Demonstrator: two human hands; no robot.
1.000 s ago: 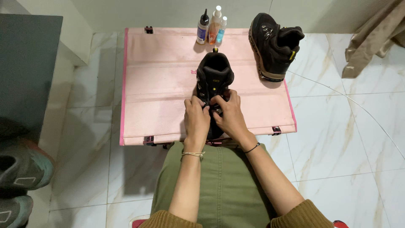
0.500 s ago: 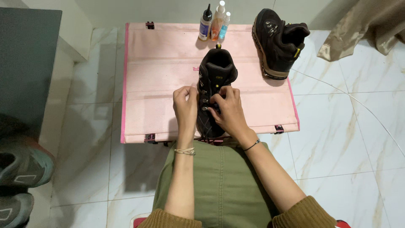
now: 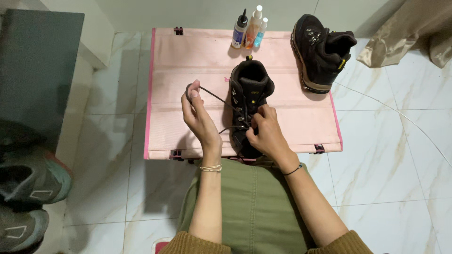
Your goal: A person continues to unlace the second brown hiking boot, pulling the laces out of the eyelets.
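1. Since the earlier frame, the left hand (image 3: pixel 197 115) has drawn away from the boot (image 3: pixel 248 101) toward the left side of the worktop (image 3: pixel 188 61), pulling a dark lace (image 3: pixel 214 96) out with it.
2. Left hand now: raised, palm turned toward the boot, thumb and forefinger pinched shut on the lace end, which loops over the fingertips; the other fingers are loosely curled.
3. From that pinch the lace runs taut down and to the right, to the eyelets on the front of the boot.
4. Right hand (image 3: pixel 266 134): closed on the lacing at the front of the boot, fingertips pressed together on the laces, near the front edge of the worktop.
5. Standing upright at the middle of the pink worktop, the black boot has its toe at the front edge, toward the person, and its open collar toward the back.
6. A second black boot (image 3: pixel 320 51) lies tilted on the back right corner, well apart from the hands.
7. Three small bottles (image 3: pixel 249 30) stand together at the back edge, just behind the laced boot.
8. Grey shoes (image 3: pixel 28 188) sit on the tiled floor (image 3: pixel 391 155) to the far left.
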